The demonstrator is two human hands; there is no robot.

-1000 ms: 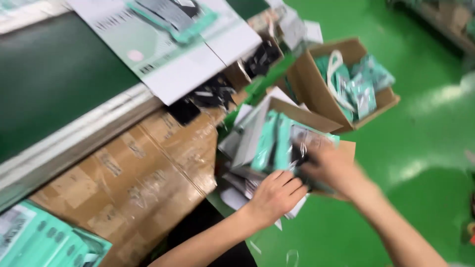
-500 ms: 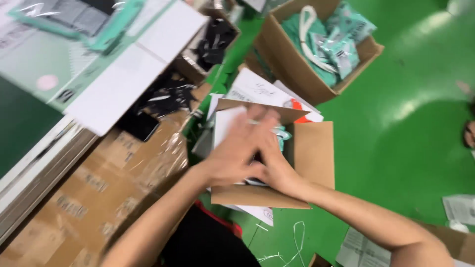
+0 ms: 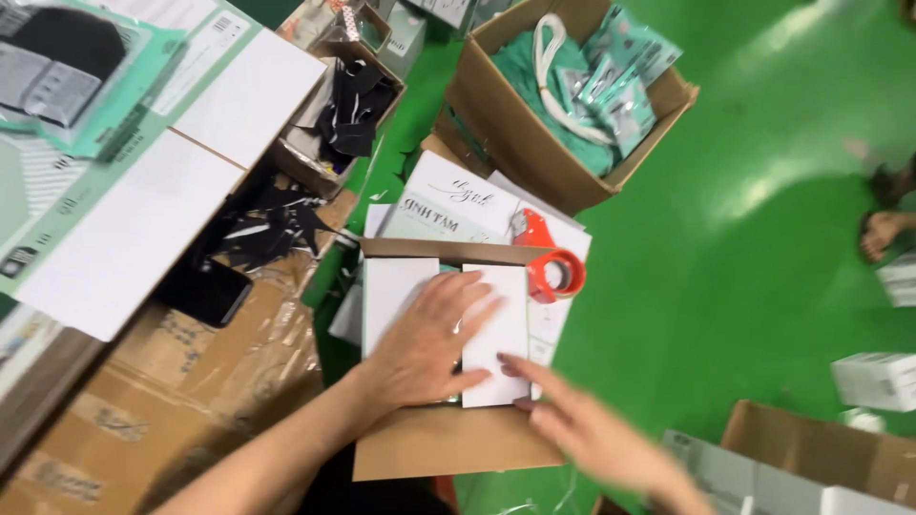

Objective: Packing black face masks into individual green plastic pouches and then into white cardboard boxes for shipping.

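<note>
A small open cardboard box [image 3: 448, 448] lies on the green floor below me, with white flat cartons [image 3: 496, 329] packed inside it. My left hand [image 3: 425, 345] lies flat on the white cartons, fingers spread, pressing them down. Just right of it my right hand [image 3: 582, 429] hovers open at the box's right edge, fingertips near the cartons and holding nothing. An orange tape dispenser [image 3: 553, 272] rests on white papers right behind the box.
A larger open cardboard box [image 3: 506, 124] of teal packets stands farther back. At left is a bench with big white and green cartons [image 3: 143, 181], a black phone [image 3: 205, 291] and black scraps. Another person's foot [image 3: 883, 234] is at right, boxes [image 3: 873, 377] near it.
The view has swung down and closer to the box. The teal packets seen in the box earlier are now covered by white cartons. My right hand has drawn back from the box toward me.
</note>
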